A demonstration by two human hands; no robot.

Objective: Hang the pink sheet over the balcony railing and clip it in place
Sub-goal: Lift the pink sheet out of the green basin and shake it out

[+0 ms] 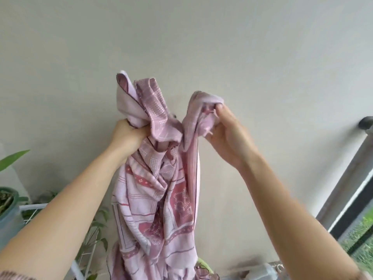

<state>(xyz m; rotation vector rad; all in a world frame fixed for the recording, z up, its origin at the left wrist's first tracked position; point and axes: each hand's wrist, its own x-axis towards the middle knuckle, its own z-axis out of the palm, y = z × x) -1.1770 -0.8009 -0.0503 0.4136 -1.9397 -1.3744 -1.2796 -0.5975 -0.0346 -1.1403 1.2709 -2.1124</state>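
A pale plain wall (201, 47) is filling almost the whole view behind everything else. In front of it, at the centre, the pink sheet (157, 188) is hanging in a long bunched column, its lilac cloth printed with darker rose bands and dotted patches, its lower end running out of view at the bottom edge; it is being held up in the air, well apart from the grey metal bar (347, 178) that is slanting up the right side with green grass showing beyond it. Two bare forearms are reaching up from the lower corners to the top of the cloth. The left hand (126, 136) is clenching a thick wad of the sheet in a closed fist, with a loose fold standing up above the knuckles. The right hand (226, 134) is pinching another gathered fold between the thumb and curled fingers, just beside the left hand's bunch and at about the same height. At the far left a potted plant in a blue-grey pot (8, 215) is sitting on a white wire rack (32, 209), and a smaller leafy plant (99, 225) is showing below, between the left forearm and the sheet.
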